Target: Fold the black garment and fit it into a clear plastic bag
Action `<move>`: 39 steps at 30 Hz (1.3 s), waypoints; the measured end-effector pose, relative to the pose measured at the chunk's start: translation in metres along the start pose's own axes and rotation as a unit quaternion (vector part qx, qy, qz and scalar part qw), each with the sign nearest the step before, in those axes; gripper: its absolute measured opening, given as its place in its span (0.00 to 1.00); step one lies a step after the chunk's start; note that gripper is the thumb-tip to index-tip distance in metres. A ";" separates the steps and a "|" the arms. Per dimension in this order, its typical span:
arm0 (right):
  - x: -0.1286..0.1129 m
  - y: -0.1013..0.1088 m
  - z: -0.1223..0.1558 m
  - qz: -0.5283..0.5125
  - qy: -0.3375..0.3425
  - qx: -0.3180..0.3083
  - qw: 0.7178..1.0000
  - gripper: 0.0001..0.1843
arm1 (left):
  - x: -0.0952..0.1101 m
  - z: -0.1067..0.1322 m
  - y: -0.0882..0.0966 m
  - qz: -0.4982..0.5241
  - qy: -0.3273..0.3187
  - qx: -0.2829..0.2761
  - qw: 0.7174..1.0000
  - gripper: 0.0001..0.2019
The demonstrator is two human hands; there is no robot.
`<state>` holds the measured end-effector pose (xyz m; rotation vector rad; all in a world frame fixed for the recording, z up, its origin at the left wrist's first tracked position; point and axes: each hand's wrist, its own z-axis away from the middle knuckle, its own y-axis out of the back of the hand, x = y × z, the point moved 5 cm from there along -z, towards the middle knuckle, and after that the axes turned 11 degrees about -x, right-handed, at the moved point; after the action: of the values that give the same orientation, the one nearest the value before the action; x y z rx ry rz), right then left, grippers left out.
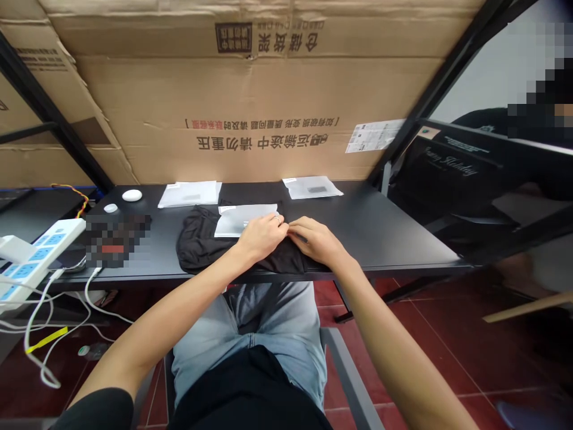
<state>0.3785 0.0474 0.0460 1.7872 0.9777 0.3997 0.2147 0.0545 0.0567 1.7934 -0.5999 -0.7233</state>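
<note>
A folded black cloth (pixel 201 242) lies near the front edge of the black table. On top of it rests a frosted plastic bag (pixel 230 222), its right part covered by my left hand (pixel 263 239). The fingers of my left hand are bent and pressed together, with a ring on one of them. My right hand (pixel 316 240) meets it from the right over the cloth, fingers curled in a pinch. The fingertips of both hands touch or nearly touch, and whatever is between them is hidden.
Two more frosted bags, a left one (pixel 190 194) and a right one (pixel 312 188), lie along the back before a large cardboard sheet (pixel 268 89). A white power strip (pixel 38 263) with cables is at left, near two white round objects. Another person sits at right.
</note>
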 end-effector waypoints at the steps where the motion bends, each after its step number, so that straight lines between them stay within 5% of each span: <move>1: -0.001 0.000 -0.001 0.003 0.002 -0.004 1.000 0.13 | 0.000 0.001 0.001 0.001 -0.001 0.001 1.000 0.11; 10: 0.001 -0.001 -0.003 0.029 -0.035 -0.029 0.999 0.12 | -0.014 0.021 0.012 -0.003 0.017 -0.028 0.999 0.12; 28: 0.011 0.005 0.000 -0.014 -0.045 -0.001 0.999 0.09 | -0.092 0.136 0.032 -0.029 0.107 -0.007 0.994 0.14; 34: 0.011 0.006 0.001 -0.054 -0.041 0.015 0.998 0.08 | -0.083 0.124 0.032 0.039 0.125 0.029 0.991 0.12; 39: 0.008 0.006 0.002 -0.039 -0.043 0.009 0.998 0.09 | -0.071 0.097 0.031 -0.022 0.094 -0.003 0.995 0.13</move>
<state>0.3872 0.0514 0.0490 1.7621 0.9907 0.2625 0.0937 0.0320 0.0749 1.8497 -0.4347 -0.5772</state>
